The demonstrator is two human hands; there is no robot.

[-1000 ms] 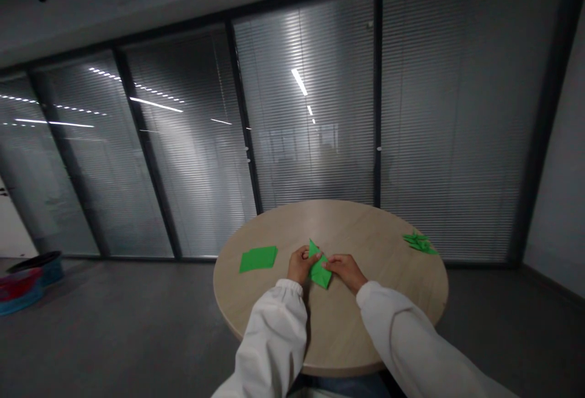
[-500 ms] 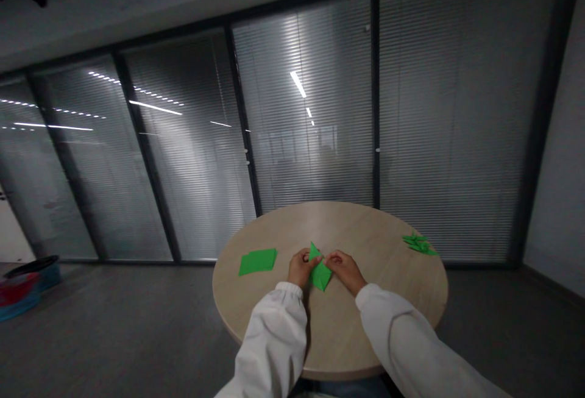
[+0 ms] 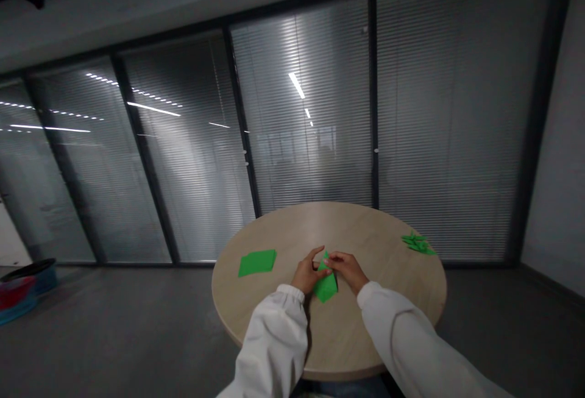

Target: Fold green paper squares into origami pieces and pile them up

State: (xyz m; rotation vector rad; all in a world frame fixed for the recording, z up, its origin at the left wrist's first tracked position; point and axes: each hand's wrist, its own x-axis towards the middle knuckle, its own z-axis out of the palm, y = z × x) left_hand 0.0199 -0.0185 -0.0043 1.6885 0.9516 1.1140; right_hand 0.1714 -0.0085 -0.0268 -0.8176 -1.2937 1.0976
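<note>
A folded piece of green paper (image 3: 326, 284) lies on the round wooden table (image 3: 393, 288) between my two hands. My left hand (image 3: 306, 273) pinches its left side, fingers closed on the paper with one finger stretched over the top. My right hand (image 3: 348, 270) grips its upper right part near the pointed tip. Both arms wear white sleeves.
A stack of flat green paper sheets (image 3: 257, 261) lies on the table to the left. Several folded green paper figures (image 3: 417, 244) sit near the table's right rim. Glass walls with closed blinds stand behind. Coloured bins (image 3: 22, 288) rest on the floor at far left.
The upright tip of the green paper has come down and the piece now lies flatter and lower between my hands. My left hand's finger has stretched out over it.
</note>
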